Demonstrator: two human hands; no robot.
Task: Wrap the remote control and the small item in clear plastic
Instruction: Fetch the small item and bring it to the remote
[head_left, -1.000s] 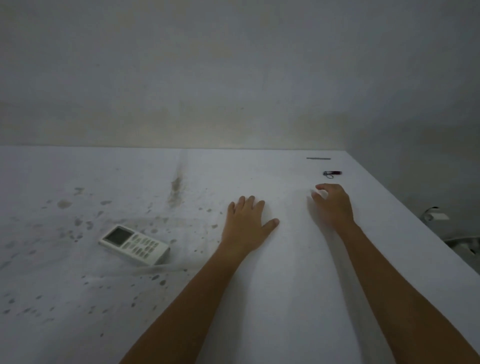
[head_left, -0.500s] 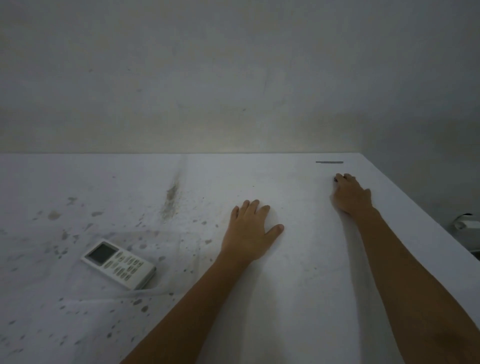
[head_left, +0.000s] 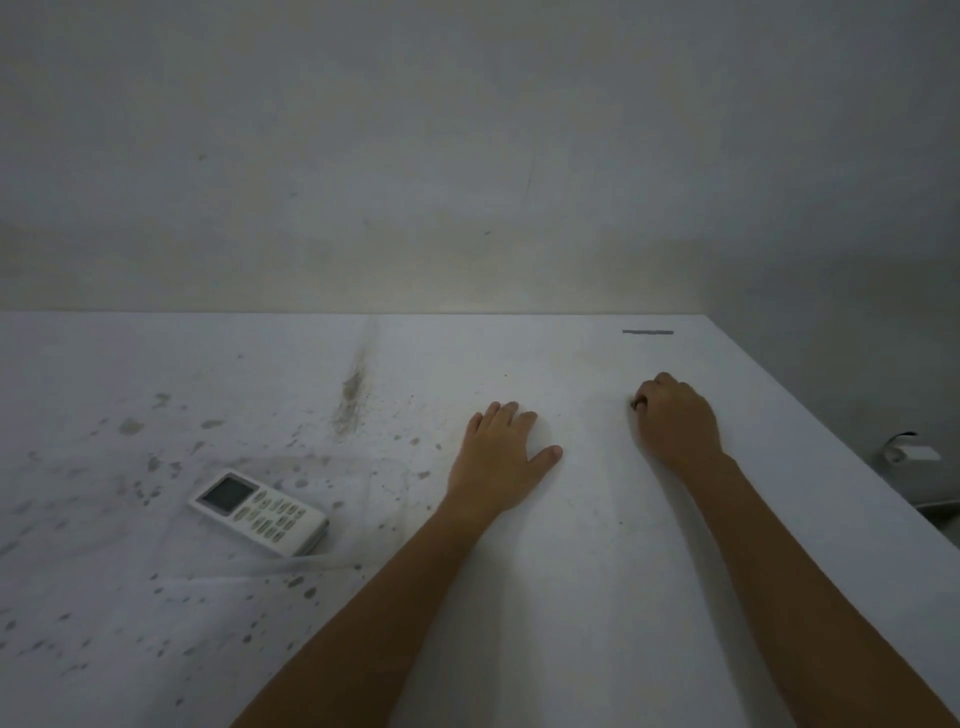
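White remote control (head_left: 258, 513) lies flat, well left of left hand (head_left: 501, 457), under a faint clear plastic sheet (head_left: 291, 564). Left hand flat, fingers spread on table (head_left: 597, 571). Right hand (head_left: 675, 421) curled around small dark item (head_left: 638, 402), mostly hidden.

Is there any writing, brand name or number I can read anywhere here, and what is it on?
No text can be read anywhere.
Remote control: its buttons carry marks and its screen is dark, but all are too small and blurred to read.
Grey strip at the far edge of the table: no writing shows.
Small dark item in the right hand: mostly hidden, nothing legible.
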